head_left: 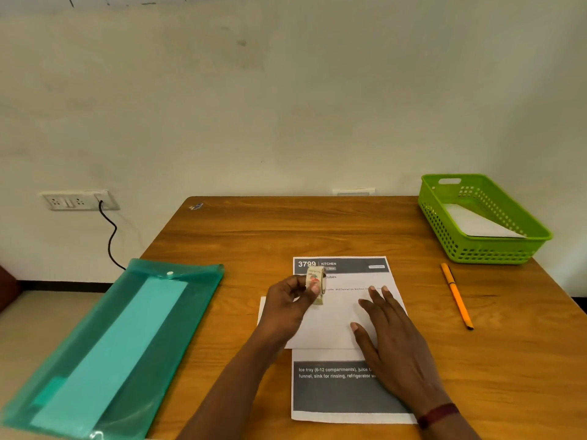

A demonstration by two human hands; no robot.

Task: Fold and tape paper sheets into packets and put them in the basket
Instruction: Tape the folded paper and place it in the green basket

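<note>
Tape roll (317, 285), one: pinched by the left hand (290, 304) fingers above the sheets.
Folded sheet (330, 325), one, by the tabletop (286, 227) near edge: pressed flat by the right hand (390, 338), fingers straight; apparently laid on one printed sheet (333, 392).
Basket (486, 249), one, far right corner: one packet (476, 223) inside.
Pen (456, 295), one.
Folder (111, 344), one, left edge.
Risk: the fold could spring open if pressure is eased before taping.

A wooden table (286, 230) stands against a pale wall (286, 106). At its left a translucent teal folder (184, 325) with a white snap button (170, 273) lies slantwise, overhanging the table's left edge; a lighter sheet (127, 344) shows inside it. An orange pen (456, 295) lies on the right. A small sticker (196, 206) sits near the far left corner. On the wall, a black cable (111, 239) hangs from a socket panel (76, 201).
</note>
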